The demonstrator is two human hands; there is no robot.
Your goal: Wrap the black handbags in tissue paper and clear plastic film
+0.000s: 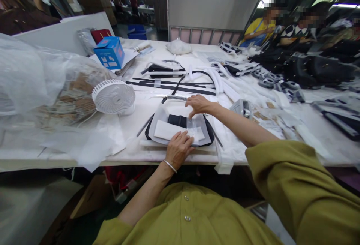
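Note:
In front of me lies a black bag (pixel 209 132), flat on the table and covered with white wrapping sheet (pixel 152 128). On top are a folded white foam sheet (pixel 165 131) and a black strap or flap piece (pixel 177 120). A strip of clear tape or film (pixel 192 125) crosses them. My left hand (pixel 180 147) lies on the near edge of the bundle, its fingers stretched over the sheet and the strip's lower end. Above the far side arches my right hand (pixel 199 104), fingers bent and thumb apart, close to the strip's upper end. Nothing shows clearly in its grasp.
A white fan (pixel 114 96) and a large clear plastic bag (pixel 70 95) stand left, a blue box (pixel 109 53) behind. Black straps (pixel 174 85) lie beyond the bundle. At right are a tape dispenser (pixel 241 108) and wrapped black bags (pixel 306 68). Co-workers (pixel 258 29) sit back right.

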